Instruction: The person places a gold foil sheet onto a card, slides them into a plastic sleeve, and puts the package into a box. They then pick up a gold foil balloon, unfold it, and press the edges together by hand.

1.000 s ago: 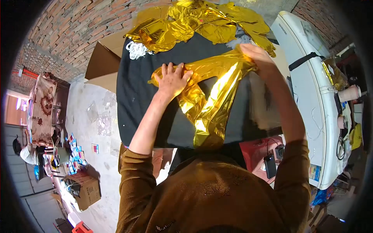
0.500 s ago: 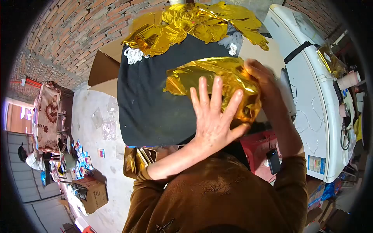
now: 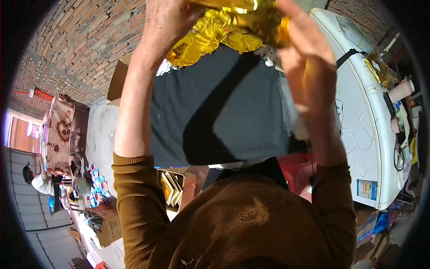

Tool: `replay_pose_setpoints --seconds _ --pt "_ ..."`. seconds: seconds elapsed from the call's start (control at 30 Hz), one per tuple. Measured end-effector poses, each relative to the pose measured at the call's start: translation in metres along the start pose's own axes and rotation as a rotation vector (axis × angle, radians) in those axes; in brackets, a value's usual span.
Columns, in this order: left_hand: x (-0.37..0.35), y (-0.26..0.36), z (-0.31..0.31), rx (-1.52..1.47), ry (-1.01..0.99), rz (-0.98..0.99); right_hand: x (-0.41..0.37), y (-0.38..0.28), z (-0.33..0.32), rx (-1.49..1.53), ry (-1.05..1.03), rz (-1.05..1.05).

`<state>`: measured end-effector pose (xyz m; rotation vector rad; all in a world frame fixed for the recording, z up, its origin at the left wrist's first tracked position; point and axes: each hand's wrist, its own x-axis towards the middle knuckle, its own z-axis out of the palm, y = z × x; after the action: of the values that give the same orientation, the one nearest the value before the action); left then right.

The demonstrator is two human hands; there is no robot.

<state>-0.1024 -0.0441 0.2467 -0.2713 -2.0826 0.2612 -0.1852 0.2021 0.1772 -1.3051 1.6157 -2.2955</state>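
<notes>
A shiny gold foil piece (image 3: 262,20) is held up at the top of the view, between both hands. My left hand (image 3: 172,18) grips its left end, with the fingers partly cut off by the top edge. At the right end my right hand (image 3: 307,49) is closed on the foil, blurred by motion. Behind and below the raised piece, more crumpled gold foil (image 3: 192,48) lies at the far edge of a black cloth (image 3: 237,103). White string (image 3: 165,68) is bunched beside that foil, and a smaller white bunch (image 3: 268,62) is further right.
A white appliance (image 3: 358,107) holding spools and tools stands at the right. An open box (image 3: 186,188) with gold-edged pieces is below the cloth. A cardboard box (image 3: 109,226) sits on the floor at left. Another person (image 3: 42,183) is at the far left, near a patterned cloth (image 3: 60,134).
Both hands have moved up and away from the cloth, lifting the gold foil. My left hand, spread over the foil before, now grips its left end.
</notes>
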Motion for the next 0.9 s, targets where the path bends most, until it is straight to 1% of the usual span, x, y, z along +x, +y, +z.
replay_pose_setpoints --seconds 0.03,0.07,0.13,0.17,0.2,0.23,0.27,0.33,0.4,0.47,0.53,0.57,0.67,0.7,0.77,0.8,0.83,0.87,0.9 --pt "-0.004 0.000 -0.004 0.003 -0.092 0.002 -0.016 0.012 0.000 -0.013 -0.052 -0.036" --pt "-0.013 0.002 -0.007 0.013 -0.159 -0.006 -0.034 0.016 0.004 0.087 -0.112 0.010" --pt "-0.044 0.007 -0.005 0.032 -0.298 -0.024 -0.081 0.018 0.023 0.487 -0.206 0.318" --pt "-0.067 0.010 0.003 0.072 -0.199 0.032 -0.102 0.024 0.029 0.609 -0.207 0.446" --pt "-0.089 0.011 0.003 0.067 -0.291 -0.046 -0.125 0.036 0.034 0.666 -0.176 0.543" --pt "-0.107 0.019 0.000 0.060 -0.333 -0.140 -0.148 0.051 0.037 0.693 -0.129 0.637" --pt "-0.126 0.029 -0.004 0.053 -0.374 -0.235 -0.166 0.065 0.037 0.725 -0.116 0.673" --pt "-0.182 0.041 0.006 -0.039 -0.308 -0.425 -0.192 0.084 0.037 0.712 -0.054 0.752" --pt "-0.222 0.068 0.003 -0.305 -0.396 -0.743 -0.207 0.095 0.037 0.768 0.002 0.899" --pt "-0.271 0.090 0.016 -0.479 -0.478 -0.932 -0.207 0.092 0.037 0.763 -0.057 0.908" --pt "-0.278 0.115 0.022 -1.124 -0.403 -1.422 -0.203 0.085 0.039 0.732 -0.117 0.886" --pt "-0.269 0.124 0.021 -1.190 -0.360 -1.620 -0.201 0.086 0.040 0.696 -0.132 0.875" --pt "-0.251 0.139 0.023 -1.519 0.042 -1.846 -0.200 0.087 0.035 0.683 -0.151 0.951" --pt "-0.252 0.141 0.026 -1.593 0.104 -1.865 -0.202 0.085 0.037 0.588 -0.180 0.896" --pt "-0.258 0.143 0.031 -1.555 0.178 -1.867 -0.210 0.081 0.039 0.398 -0.230 0.790" --pt "-0.263 0.144 0.034 -1.536 0.212 -1.871 -0.211 0.079 0.037 0.220 -0.295 0.666" --pt "-0.264 0.144 0.035 -1.565 0.393 -1.845 -0.211 0.076 0.034 0.045 -0.355 0.543" --pt "-0.255 0.150 0.036 -1.470 0.537 -1.780 -0.211 0.072 0.031 -0.128 -0.414 0.416" --pt "-0.262 0.152 0.035 -1.390 0.487 -1.749 -0.211 0.067 0.029 -0.184 -0.404 0.435"
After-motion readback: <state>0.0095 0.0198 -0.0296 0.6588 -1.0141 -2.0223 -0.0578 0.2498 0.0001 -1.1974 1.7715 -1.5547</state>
